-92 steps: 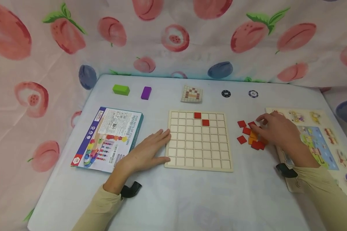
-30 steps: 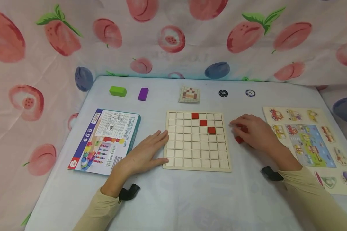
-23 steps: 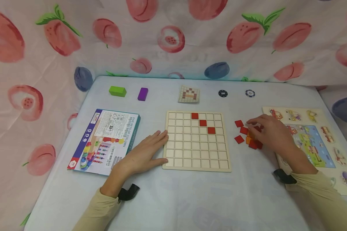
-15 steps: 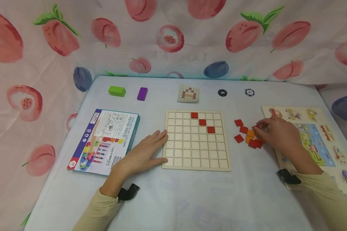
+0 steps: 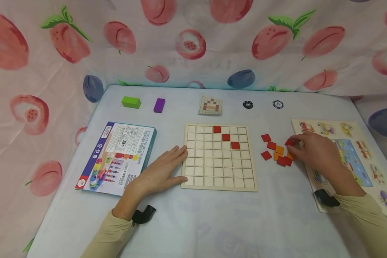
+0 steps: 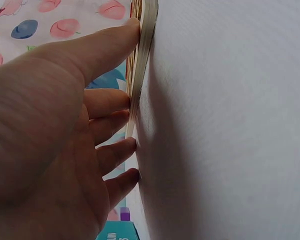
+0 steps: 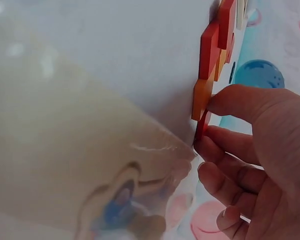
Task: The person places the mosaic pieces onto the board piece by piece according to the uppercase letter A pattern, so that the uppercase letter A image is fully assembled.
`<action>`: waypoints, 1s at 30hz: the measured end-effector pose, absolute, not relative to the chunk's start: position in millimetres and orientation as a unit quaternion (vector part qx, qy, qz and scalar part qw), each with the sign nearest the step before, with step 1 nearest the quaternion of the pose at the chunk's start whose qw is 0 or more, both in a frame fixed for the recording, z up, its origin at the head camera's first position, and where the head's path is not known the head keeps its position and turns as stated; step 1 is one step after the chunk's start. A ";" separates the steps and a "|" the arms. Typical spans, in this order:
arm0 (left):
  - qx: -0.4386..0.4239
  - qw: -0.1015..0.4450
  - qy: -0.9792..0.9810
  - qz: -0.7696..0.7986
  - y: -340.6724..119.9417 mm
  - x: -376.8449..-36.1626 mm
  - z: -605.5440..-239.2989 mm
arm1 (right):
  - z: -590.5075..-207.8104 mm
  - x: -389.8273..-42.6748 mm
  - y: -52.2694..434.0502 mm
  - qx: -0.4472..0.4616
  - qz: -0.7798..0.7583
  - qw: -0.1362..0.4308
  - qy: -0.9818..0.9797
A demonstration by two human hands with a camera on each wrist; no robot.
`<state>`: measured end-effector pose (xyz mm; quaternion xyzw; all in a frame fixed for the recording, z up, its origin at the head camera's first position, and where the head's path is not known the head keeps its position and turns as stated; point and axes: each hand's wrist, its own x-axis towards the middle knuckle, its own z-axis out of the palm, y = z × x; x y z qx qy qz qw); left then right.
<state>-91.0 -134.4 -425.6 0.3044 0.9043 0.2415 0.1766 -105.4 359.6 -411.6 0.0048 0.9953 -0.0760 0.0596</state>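
Observation:
A wooden grid board [image 5: 219, 172] lies mid-table with three red tiles [image 5: 226, 137] in a diagonal running down to the right. My left hand [image 5: 175, 159] lies flat and open on the table, its straight fingertips [image 6: 132, 102] against the board's left edge [image 6: 144, 55]. To the right of the board sits a loose pile of red and orange tiles [image 5: 277, 153]. My right hand [image 5: 296, 144] is at the pile's right side, and thumb and fingers [image 7: 230, 102] pinch one red tile [image 7: 202, 125], also seen from the head as the red tile [image 5: 289, 142].
A blue toy box [image 5: 117, 157] lies left of my left hand. Along the back are a green block [image 5: 131, 102], a purple block [image 5: 159, 105], a pattern card [image 5: 210, 105] and two poker chips [image 5: 248, 105]. A picture peg puzzle [image 5: 354, 150] lies under my right forearm.
A third red tile has gone onto the board. My right hand went back to the pile and now pinches another red tile. The left hand has stayed put.

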 end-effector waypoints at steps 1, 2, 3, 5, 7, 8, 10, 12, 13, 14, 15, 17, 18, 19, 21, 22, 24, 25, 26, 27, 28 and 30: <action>0.304 0.176 0.904 0.241 -134.5 -90.9 -425.7 | -411.7 -105.6 359.7 0.004 -0.074 0.060 0.996; 0.304 0.176 0.904 0.242 -134.6 -90.9 -425.8 | -411.8 -105.7 359.8 0.003 -0.072 0.059 0.996; 0.304 0.176 0.904 0.243 -134.7 -90.8 -426.0 | -411.8 -105.7 359.6 0.001 -0.073 0.057 0.996; 0.304 0.176 0.904 0.243 -135.0 -90.7 -426.0 | -411.7 -105.4 357.5 -0.002 -0.077 0.047 0.996; 0.303 0.176 0.905 0.242 -135.3 -90.6 -425.9 | -411.0 -104.6 351.8 -0.003 -0.087 0.036 0.996; 0.303 0.177 0.905 0.241 -135.5 -90.6 -425.7 | -410.3 -104.4 347.1 -0.005 -0.092 0.031 0.995; 0.302 0.177 0.906 0.239 -135.9 -90.5 -425.6 | -408.8 -103.8 334.7 -0.020 -0.096 0.025 0.995; 0.302 0.176 0.906 0.238 -136.3 -90.5 -425.7 | -407.3 -103.1 319.5 -0.048 -0.100 0.022 0.994; 0.303 0.176 0.906 0.239 -136.3 -90.5 -425.9 | -406.6 -102.6 311.1 -0.064 -0.100 0.018 0.993; 0.303 0.175 0.906 0.239 -136.4 -90.5 -426.1 | -405.7 -102.7 302.4 -0.083 -0.099 0.016 0.992; 0.303 0.174 0.906 0.240 -136.5 -90.5 -426.4 | -405.6 -102.4 294.0 -0.102 -0.097 0.012 0.990; 0.304 0.173 0.905 0.241 -136.3 -90.4 -426.8 | -405.2 -101.7 276.8 -0.131 -0.099 0.010 0.986; 0.304 0.173 0.905 0.242 -136.2 -90.3 -426.9 | -405.6 -101.5 268.6 -0.141 -0.100 0.011 0.985; 0.303 0.174 0.905 0.242 -136.2 -90.1 -426.9 | -405.9 -101.2 260.8 -0.150 -0.101 0.014 0.983; 0.303 0.173 0.905 0.242 -136.1 -89.9 -426.7 | -406.7 -100.5 246.4 -0.165 -0.105 0.023 0.980; 0.303 0.174 0.905 0.242 -135.8 -89.9 -426.5 | -407.2 -100.1 240.3 -0.170 -0.108 0.027 0.979; 0.303 0.173 0.906 0.240 -135.6 -89.9 -426.2 | -408.6 -100.0 230.5 -0.181 -0.116 0.031 0.976; 0.303 0.173 0.906 0.240 -135.5 -89.9 -426.1 | -409.0 -99.9 226.9 -0.185 -0.120 0.032 0.975; 0.303 0.173 0.906 0.240 -135.4 -90.0 -426.0 | -409.3 -100.0 224.0 -0.188 -0.123 0.032 0.974; 0.303 0.173 0.906 0.239 -135.4 -90.0 -425.8 | -409.8 -100.2 222.1 -0.193 -0.123 0.032 0.973; 0.303 0.174 0.906 0.239 -135.3 -90.1 -425.7 | -410.4 -100.4 220.7 -0.195 -0.125 0.030 0.972; 0.304 0.174 0.906 0.239 -135.3 -90.1 -425.3 | -411.2 -100.7 219.5 -0.198 -0.126 0.030 0.972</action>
